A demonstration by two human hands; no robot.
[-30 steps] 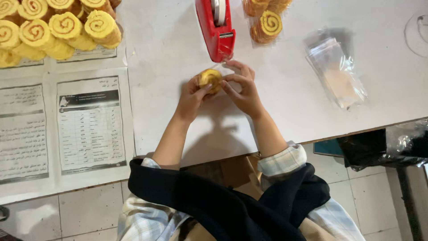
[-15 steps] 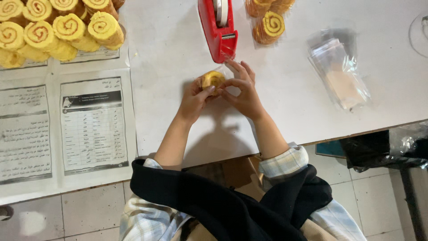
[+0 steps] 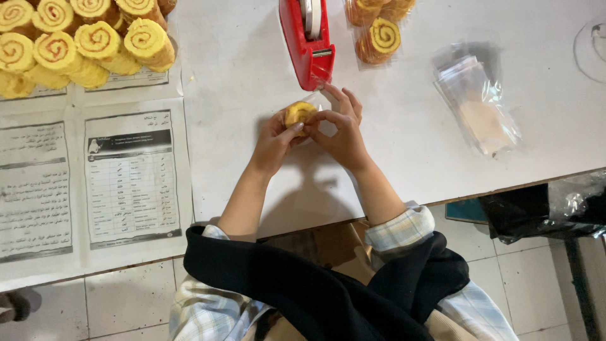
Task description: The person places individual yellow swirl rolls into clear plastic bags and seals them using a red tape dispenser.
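Head view shows both hands meeting on the white table (image 3: 252, 95), just below a red tape dispenser (image 3: 307, 38). Left hand (image 3: 274, 142) and right hand (image 3: 341, 129) pinch a small yellow swirl roll (image 3: 298, 113) between their fingertips. More swirl rolls (image 3: 82, 38) lie piled at upper left, on printed sheets (image 3: 126, 183)
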